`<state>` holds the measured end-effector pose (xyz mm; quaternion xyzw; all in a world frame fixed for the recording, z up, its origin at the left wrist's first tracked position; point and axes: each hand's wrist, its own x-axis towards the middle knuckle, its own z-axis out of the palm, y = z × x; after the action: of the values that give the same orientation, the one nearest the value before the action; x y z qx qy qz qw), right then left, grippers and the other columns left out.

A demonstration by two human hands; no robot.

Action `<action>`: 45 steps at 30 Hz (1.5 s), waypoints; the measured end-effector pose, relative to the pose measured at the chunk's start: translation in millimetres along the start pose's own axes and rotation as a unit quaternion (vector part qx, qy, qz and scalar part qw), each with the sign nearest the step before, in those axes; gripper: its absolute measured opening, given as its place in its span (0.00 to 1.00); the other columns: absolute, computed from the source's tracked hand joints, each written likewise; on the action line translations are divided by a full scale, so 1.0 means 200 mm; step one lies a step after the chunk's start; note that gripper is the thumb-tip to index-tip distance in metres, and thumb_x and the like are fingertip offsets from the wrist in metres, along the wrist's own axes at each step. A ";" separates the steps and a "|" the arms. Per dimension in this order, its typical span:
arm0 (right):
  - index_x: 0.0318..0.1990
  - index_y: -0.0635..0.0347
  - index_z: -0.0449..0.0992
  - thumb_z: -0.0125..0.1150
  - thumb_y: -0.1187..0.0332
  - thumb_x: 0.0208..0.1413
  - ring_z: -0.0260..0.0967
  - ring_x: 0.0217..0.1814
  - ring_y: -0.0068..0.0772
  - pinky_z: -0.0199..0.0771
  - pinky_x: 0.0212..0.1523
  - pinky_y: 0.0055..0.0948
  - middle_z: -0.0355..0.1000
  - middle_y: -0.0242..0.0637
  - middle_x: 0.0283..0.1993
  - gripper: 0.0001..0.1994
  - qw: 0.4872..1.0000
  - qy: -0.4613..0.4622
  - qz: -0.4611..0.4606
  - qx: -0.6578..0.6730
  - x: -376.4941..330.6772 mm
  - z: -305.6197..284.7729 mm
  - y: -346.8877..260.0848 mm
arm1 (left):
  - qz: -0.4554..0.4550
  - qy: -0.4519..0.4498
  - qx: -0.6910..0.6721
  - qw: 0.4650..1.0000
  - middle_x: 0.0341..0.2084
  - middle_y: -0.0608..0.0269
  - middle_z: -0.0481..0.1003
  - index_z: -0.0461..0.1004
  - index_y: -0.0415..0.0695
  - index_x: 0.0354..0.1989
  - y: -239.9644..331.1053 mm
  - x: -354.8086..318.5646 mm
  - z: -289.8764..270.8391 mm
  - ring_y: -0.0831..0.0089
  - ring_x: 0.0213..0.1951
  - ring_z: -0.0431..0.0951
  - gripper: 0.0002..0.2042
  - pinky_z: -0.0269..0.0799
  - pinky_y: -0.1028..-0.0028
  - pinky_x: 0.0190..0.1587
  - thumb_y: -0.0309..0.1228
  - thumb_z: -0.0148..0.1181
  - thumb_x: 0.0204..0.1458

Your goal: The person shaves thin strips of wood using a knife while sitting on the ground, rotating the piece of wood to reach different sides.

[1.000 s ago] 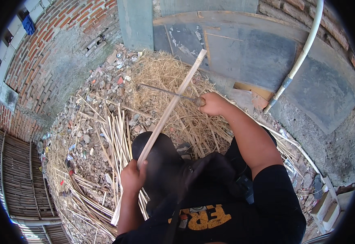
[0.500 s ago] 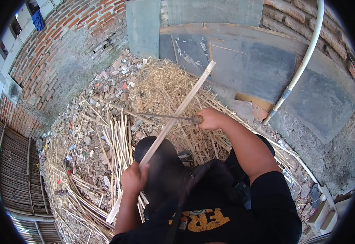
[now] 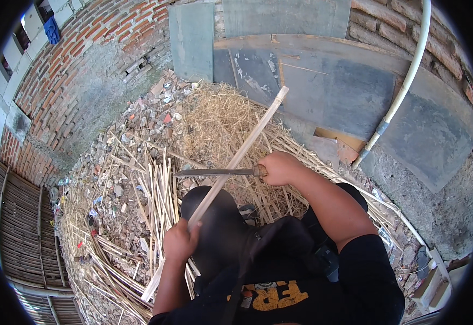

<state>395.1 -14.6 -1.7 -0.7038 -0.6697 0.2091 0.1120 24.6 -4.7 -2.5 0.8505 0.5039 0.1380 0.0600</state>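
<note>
The left hand is closed in a fist around the lower part of a long pale strip, which runs diagonally up and away from the person's knee toward the grey panels. The right hand is clenched on the handle of a knife, whose dark blade lies level, pointing to the person's left and crossing the strip near its middle; blade and strip appear to touch there. Cut strips lie piled just left of the knee, straw shavings beyond. A white pipe leans on the brick wall.
</note>
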 end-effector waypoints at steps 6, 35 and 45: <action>0.39 0.54 0.82 0.63 0.63 0.45 0.77 0.43 0.53 0.76 0.44 0.47 0.79 0.48 0.37 0.13 0.996 0.022 0.044 0.076 0.10 0.02 0.19 | -0.005 0.007 0.025 1.000 0.18 0.43 0.75 0.69 0.41 0.26 -0.01 0.00 0.00 0.42 0.23 0.78 0.20 0.73 0.49 0.27 0.47 0.62 0.58; 0.38 0.54 0.81 0.62 0.65 0.45 0.78 0.46 0.50 0.77 0.47 0.47 0.79 0.47 0.38 0.11 0.999 0.022 0.040 0.025 -0.02 -0.02 0.01 | -0.011 -0.018 0.012 1.000 0.17 0.42 0.74 0.68 0.40 0.24 0.02 0.03 -0.01 0.40 0.24 0.77 0.23 0.72 0.49 0.28 0.48 0.62 0.58; 0.40 0.60 0.81 0.63 0.64 0.44 0.78 0.44 0.54 0.78 0.47 0.46 0.79 0.52 0.40 0.15 0.986 0.061 0.113 0.102 0.10 -0.03 0.23 | 0.004 -0.008 0.002 1.000 0.15 0.45 0.72 0.68 0.40 0.23 -0.04 0.03 -0.03 0.42 0.22 0.75 0.24 0.69 0.50 0.27 0.49 0.62 0.58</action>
<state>439.2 2.9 -20.4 -0.7713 -0.5527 0.2444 0.1995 18.7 3.8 2.5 0.8538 0.5001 0.1308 0.0618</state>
